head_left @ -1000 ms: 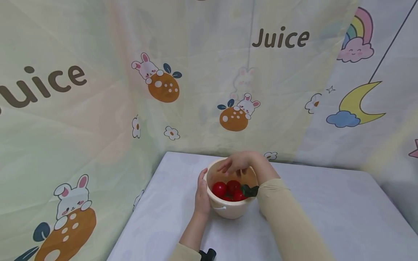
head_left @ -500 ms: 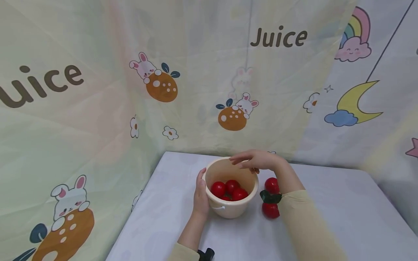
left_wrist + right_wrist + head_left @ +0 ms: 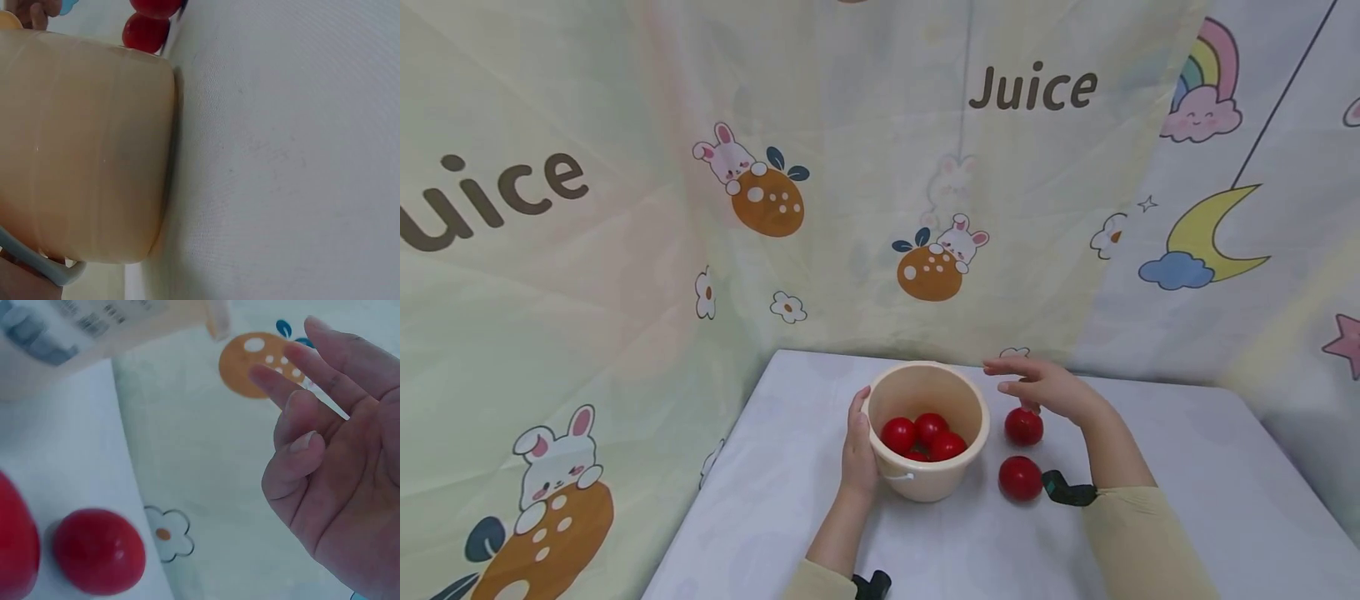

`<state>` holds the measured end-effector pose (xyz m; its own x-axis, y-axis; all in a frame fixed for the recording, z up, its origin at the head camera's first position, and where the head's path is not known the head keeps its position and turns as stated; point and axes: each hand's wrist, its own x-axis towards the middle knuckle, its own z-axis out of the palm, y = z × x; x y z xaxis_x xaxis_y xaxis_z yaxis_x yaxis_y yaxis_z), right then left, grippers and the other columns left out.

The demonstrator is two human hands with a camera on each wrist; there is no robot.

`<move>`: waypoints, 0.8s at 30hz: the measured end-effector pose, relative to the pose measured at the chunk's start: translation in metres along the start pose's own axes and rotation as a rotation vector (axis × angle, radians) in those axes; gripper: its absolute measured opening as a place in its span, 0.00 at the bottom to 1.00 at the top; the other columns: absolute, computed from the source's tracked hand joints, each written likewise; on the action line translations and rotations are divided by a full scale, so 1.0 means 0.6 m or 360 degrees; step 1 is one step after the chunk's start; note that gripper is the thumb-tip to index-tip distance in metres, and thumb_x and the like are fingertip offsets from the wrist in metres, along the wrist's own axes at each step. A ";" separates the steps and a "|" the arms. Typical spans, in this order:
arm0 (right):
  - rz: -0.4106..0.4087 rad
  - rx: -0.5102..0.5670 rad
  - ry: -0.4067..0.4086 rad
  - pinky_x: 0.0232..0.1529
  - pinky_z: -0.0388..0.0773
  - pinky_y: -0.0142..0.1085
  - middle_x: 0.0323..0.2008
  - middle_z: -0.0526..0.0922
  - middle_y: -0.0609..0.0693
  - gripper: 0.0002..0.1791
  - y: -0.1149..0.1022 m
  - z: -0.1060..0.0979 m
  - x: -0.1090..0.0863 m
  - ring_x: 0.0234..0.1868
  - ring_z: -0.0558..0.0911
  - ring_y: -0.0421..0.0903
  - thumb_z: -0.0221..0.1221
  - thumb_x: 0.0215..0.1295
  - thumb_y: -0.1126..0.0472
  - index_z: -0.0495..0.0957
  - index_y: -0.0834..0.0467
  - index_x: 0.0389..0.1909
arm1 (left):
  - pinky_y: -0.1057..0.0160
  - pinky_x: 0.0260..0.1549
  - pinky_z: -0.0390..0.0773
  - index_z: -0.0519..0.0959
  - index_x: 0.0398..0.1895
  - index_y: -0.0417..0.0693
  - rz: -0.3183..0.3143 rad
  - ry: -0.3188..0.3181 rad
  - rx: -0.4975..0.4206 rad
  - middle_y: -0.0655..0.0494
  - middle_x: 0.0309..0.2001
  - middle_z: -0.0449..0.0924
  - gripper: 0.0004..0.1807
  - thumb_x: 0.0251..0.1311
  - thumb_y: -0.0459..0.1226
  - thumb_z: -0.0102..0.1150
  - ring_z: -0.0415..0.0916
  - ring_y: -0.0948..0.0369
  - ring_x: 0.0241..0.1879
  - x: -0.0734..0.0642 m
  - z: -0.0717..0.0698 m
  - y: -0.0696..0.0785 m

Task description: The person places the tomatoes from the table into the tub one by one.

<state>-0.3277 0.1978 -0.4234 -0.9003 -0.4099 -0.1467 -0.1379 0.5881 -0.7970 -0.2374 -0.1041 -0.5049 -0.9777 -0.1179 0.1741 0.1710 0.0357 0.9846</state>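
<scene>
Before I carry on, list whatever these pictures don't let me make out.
Head view: floor of the cream round bucket, hidden by glossy red spheres.
Right wrist view: wording on the bucket's pale printed label, blurred.
Left wrist view: most of the bare right hand, cropped by the top edge.

From the table (image 3: 760,500), I see printed cloth (image 3: 850,125) hanging behind: a bunny (image 3: 955,237) on a spotted orange shape (image 3: 928,275) at twelve o'clock, a rainbow (image 3: 1208,60) at one, a yellow crescent moon (image 3: 1195,229) at two, dark lettering (image 3: 500,200) at ten.
</scene>
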 end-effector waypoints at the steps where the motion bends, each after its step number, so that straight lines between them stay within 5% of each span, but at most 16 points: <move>1: 0.0015 0.0009 0.0023 0.31 0.78 0.40 0.58 0.69 0.42 0.31 0.010 0.001 -0.003 0.25 0.77 0.53 0.62 0.49 0.38 0.67 0.31 0.57 | 0.42 0.60 0.63 0.53 0.67 0.71 -0.0004 0.0001 0.0002 0.67 0.66 0.58 0.23 0.70 0.48 0.30 0.55 0.60 0.67 -0.001 0.000 0.001; 10: 0.0168 0.0023 0.0155 0.32 0.77 0.39 0.64 0.64 0.50 0.40 0.093 0.014 -0.022 0.34 0.77 0.57 0.61 0.48 0.36 0.59 0.33 0.64 | 0.42 0.59 0.64 0.52 0.68 0.68 0.0022 0.0000 -0.0008 0.65 0.67 0.58 0.23 0.71 0.48 0.30 0.54 0.58 0.68 0.000 0.001 -0.004; 14: 0.0284 0.0029 0.0193 0.32 0.76 0.38 0.54 0.71 0.53 0.43 0.126 0.023 -0.023 0.36 0.77 0.56 0.60 0.48 0.34 0.54 0.33 0.66 | 0.41 0.60 0.64 0.52 0.69 0.68 0.0024 0.0001 0.0000 0.66 0.67 0.58 0.23 0.71 0.48 0.30 0.54 0.58 0.68 0.001 0.001 -0.005; 19: 0.0414 0.0023 0.0238 0.31 0.74 0.35 0.42 0.75 0.56 0.42 0.157 0.035 -0.020 0.34 0.77 0.54 0.58 0.54 0.37 0.48 0.29 0.68 | 0.44 0.60 0.65 0.53 0.67 0.72 0.0041 0.0047 0.0031 0.74 0.65 0.59 0.23 0.69 0.53 0.28 0.56 0.64 0.66 0.013 0.003 -0.037; 24: 0.0413 0.0087 0.0253 0.32 0.77 0.37 0.56 0.69 0.57 0.44 0.183 0.048 -0.018 0.36 0.77 0.51 0.60 0.52 0.38 0.46 0.31 0.68 | 0.44 0.59 0.66 0.53 0.66 0.77 0.0047 0.0069 0.0047 0.75 0.64 0.59 0.22 0.69 0.54 0.27 0.56 0.64 0.66 0.016 0.004 -0.050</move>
<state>-0.3212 0.2468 -0.5260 -0.9564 -0.1344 -0.2593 0.1234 0.6187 -0.7759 -0.2522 -0.1042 -0.5326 -0.9659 -0.1592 0.2044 0.1957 0.0687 0.9783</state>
